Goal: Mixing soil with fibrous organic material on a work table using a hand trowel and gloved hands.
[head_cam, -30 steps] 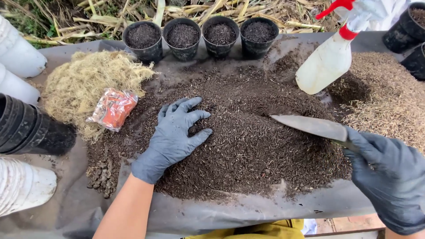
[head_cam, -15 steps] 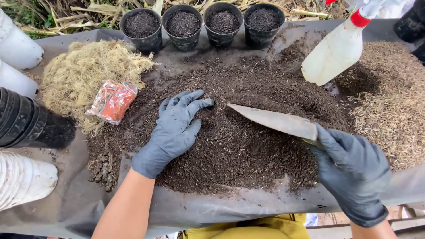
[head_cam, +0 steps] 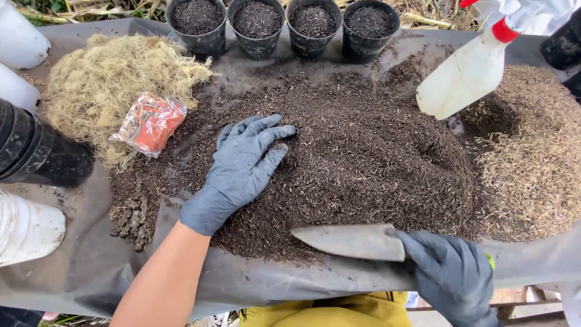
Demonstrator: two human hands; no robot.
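My left hand [head_cam: 242,166] in a dark grey-blue rubber glove ending at the wrist, my forearm bare above it, my right hand [head_cam: 451,272] in a matching glove, a yellow garment at my waist

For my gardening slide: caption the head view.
Gloved left hand presses the dark soil pile while right hand holds a trowel.

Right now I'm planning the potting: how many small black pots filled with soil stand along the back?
4, in a row at the back edge: first pot, second pot, third pot, fourth pot. Others may be out of view.
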